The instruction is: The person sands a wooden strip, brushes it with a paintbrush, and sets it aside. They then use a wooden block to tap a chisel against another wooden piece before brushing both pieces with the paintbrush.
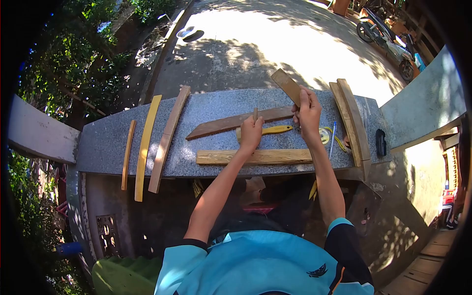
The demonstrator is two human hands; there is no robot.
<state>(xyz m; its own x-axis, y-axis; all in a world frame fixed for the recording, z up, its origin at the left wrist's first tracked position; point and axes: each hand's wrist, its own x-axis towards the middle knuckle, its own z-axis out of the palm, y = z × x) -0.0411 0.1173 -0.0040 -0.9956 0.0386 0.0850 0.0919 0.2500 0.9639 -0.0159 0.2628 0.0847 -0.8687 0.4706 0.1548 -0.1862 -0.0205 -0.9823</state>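
My right hand (309,115) is closed around a short flat wooden board (286,84), raised and tilted above the stone tabletop (204,108). My left hand (250,135) is a fist near the middle of the tabletop, with a short brown stick (255,113) poking up from it; its full shape is hidden. Beside that fist lies a yellow-handled tool (278,130), its other end partly covered by the hand. Behind both hands rests a long dark plank (219,127) with an angled end. A lighter wooden bar (280,157) lies along the near edge.
At left lie three strips: a thin one (129,155), a yellow one (146,147) and a brown one (169,140). Two planks (350,123) lie at right, near a tape measure (324,135), a blue pen (333,139) and a black object (380,142). A motorbike (391,42) stands beyond.
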